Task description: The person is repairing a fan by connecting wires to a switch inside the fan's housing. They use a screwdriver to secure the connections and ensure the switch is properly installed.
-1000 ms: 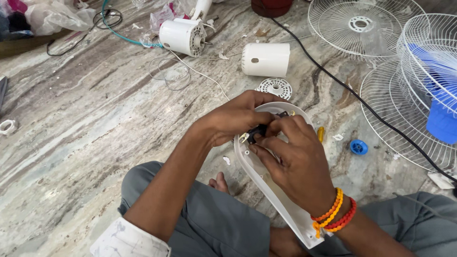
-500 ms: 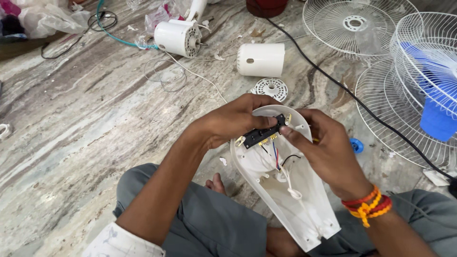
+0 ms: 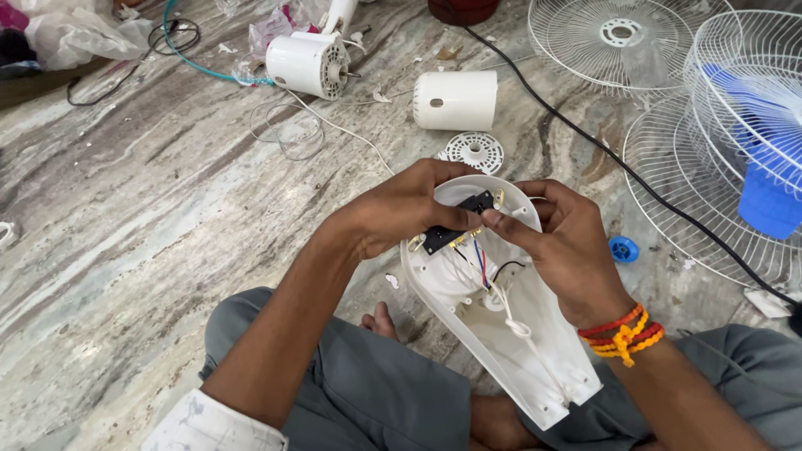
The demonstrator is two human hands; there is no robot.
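Left hand (image 3: pixel 401 213) and right hand (image 3: pixel 568 250) pinching one black switch (image 3: pixel 455 225), one white housing (image 3: pixel 510 334), three grilles (image 3: pixel 622 42)

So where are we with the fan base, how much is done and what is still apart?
Done: the white base shell lies opened, its wires exposed. In hand: the left hand and right hand both pinch the black switch block at the shell's round end. Left: the motor, white cover, wire grilles and blue blade lie separate on the floor.

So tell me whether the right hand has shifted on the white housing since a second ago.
Yes. The right hand slid off the white housing's middle to its right rim, uncovering the wires.
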